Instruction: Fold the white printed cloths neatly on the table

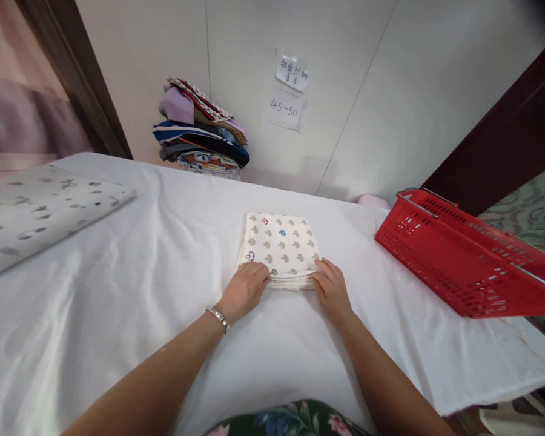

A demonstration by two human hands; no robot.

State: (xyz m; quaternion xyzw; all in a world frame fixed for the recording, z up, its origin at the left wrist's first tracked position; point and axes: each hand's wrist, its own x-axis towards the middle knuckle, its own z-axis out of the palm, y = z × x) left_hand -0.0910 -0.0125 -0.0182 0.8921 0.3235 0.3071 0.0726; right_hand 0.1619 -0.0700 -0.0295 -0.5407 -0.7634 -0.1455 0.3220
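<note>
A folded cream cloth (281,245) with small mushroom prints lies in a neat square on the white table cover (118,290). My left hand (244,292), with a silver bracelet at the wrist, has its fingers curled on the cloth's near left corner. My right hand (330,290) grips the near right corner, fingers bent at the edge. Both hands rest on the table at the cloth's front edge.
A red plastic basket (463,260) lies tilted on the table's right side. A pile of folded fabrics (202,130) leans against the far wall beneath two paper notes (288,91). A patterned pale cloth (36,212) lies flat at the left.
</note>
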